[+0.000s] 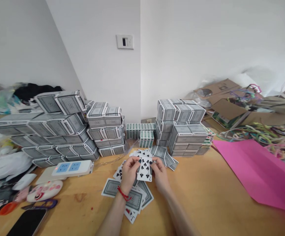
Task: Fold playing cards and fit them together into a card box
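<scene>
A seven of clubs playing card (144, 170) faces me at the middle of the table. Its left edge is pinched by my left hand (130, 173), and its right edge by my right hand (159, 172). Whether more cards lie behind it I cannot tell. Just beyond it a six of clubs (142, 153) shows among other face-up cards. Grey-backed cards (134, 200) lie loosely spread below my hands, with a jack (131, 215) partly under them. More face-down cards (160, 152) are fanned out beyond my right hand.
Blocks built from playing cards stand stacked at left (66, 127) and right (188, 137), with green card blocks (146, 138) between. A power strip (73, 167) and a phone (28, 223) lie left; pink paper (257, 173) and a cardboard box (233, 113) are right.
</scene>
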### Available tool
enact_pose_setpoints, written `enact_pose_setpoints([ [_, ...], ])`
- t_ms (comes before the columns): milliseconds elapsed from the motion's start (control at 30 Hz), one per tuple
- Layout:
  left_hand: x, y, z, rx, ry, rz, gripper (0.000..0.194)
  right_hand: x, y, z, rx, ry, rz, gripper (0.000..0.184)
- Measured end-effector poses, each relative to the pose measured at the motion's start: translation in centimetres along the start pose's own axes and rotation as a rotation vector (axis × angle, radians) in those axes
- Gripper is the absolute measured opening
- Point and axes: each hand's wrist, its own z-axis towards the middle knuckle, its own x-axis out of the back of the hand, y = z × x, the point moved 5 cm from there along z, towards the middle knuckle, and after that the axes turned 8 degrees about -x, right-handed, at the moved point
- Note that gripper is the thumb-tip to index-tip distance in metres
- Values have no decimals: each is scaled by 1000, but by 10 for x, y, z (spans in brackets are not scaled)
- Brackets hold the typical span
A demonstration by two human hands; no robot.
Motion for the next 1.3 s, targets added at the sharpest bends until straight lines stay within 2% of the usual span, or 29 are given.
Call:
enact_pose_setpoints([
  [333,-7,1,-3,-7,-65,-27,7,-3,8,1,-25,-27,70,12],
  [567,-4,2,-4,-32,-56,-21,5,-7,10,0,-93,-62,127,11],
  [767,-7,5,-5,-29,-85,40,16,-6,6,0,-72,-73,237,9],
  [900,-7,11,-4,-51,-51,91,15,-8,4,-2,-95,-90,319,8],
  [967,-5,13,-4,-69,-34,94,13,-11,4,-3,-133,-138,372,7],
  [1067,-4,14,-3,-83,-42,75,11,-16,10,-3,-271,-232,428,11],
  [1200,-4,16,-4,-98,-93,66,10,-15,22,-4,-428,-203,408,17],
  [1300,-5,15,-5,-91,-116,51,10,-17,23,-6,-445,-256,376,18],
])
